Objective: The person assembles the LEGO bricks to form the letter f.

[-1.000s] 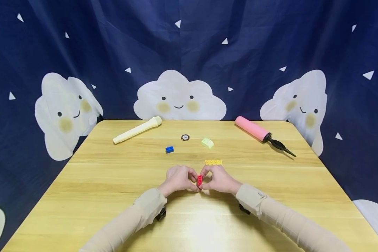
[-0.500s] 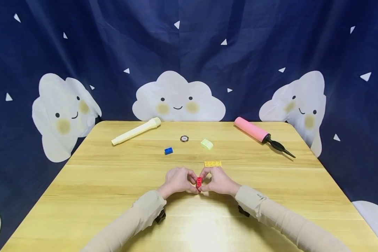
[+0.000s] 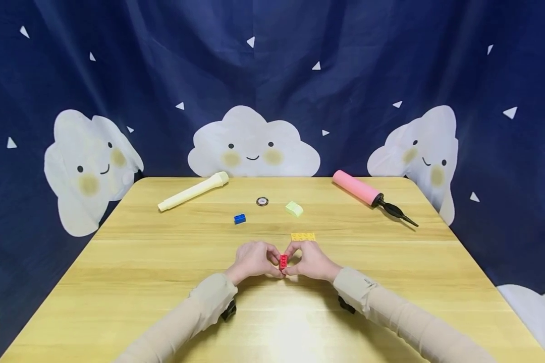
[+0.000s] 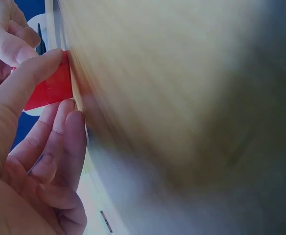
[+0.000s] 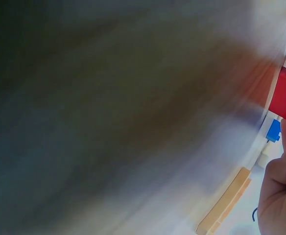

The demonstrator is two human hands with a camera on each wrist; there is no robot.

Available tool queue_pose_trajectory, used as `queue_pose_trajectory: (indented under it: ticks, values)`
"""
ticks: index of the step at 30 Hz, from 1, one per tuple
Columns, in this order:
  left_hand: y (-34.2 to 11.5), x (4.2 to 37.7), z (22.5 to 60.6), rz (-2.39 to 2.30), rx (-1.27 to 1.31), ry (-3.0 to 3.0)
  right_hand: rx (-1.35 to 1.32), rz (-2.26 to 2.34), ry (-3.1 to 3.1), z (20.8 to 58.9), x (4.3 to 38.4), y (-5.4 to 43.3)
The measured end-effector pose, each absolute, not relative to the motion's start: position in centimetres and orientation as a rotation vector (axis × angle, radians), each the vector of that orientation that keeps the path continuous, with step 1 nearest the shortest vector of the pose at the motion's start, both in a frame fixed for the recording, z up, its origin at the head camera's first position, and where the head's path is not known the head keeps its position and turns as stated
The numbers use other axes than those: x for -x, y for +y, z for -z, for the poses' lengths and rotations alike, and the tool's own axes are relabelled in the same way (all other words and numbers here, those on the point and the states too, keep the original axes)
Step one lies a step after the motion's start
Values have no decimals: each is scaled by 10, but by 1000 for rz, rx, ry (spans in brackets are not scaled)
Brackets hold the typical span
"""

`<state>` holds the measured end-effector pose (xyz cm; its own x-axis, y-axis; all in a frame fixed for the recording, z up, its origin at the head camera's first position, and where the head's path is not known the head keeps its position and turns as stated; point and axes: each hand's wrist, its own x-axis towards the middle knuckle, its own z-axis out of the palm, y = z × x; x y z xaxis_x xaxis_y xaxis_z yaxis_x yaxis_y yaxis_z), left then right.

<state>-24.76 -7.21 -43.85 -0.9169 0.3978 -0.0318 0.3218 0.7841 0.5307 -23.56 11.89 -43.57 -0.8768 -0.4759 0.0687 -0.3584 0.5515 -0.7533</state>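
Observation:
Red toy bricks (image 3: pixel 283 261), studs facing up, stand low over the table between both hands. A seam across the red side (image 4: pixel 59 85) in the left wrist view shows two bricks stacked together. My left hand (image 3: pixel 253 259) pinches them from the left, thumb on the near side and fingertips at the far side. From the right, my right hand (image 3: pixel 315 259) pinches the same bricks between thumb and index finger. Just beyond the right hand lies a flat yellow brick (image 3: pixel 302 236), its near edge partly covered by that hand.
Farther back on the wooden table (image 3: pixel 163 282) lie a blue brick (image 3: pixel 239 219), a round chip (image 3: pixel 262 201) and a pale green curved brick (image 3: pixel 294 208). A cream stick (image 3: pixel 193 191) lies back left, a pink hand pump (image 3: pixel 355 187) back right. A dark blue curtain (image 3: pixel 277 75) hangs behind.
The head view has shifted slightly. Both hands keep pinching the red bricks at the same place on the table.

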Motion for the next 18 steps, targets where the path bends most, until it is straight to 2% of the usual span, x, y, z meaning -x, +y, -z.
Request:
queue_pose_trajectory:
  ticks: [13, 18]
  values:
    - [-74, 246, 438, -815, -616, 2823, 700, 1295, 2603, 440, 237, 118]
    - [-75, 245, 437, -818, -630, 2816, 774, 1224, 2612, 438, 237, 123]
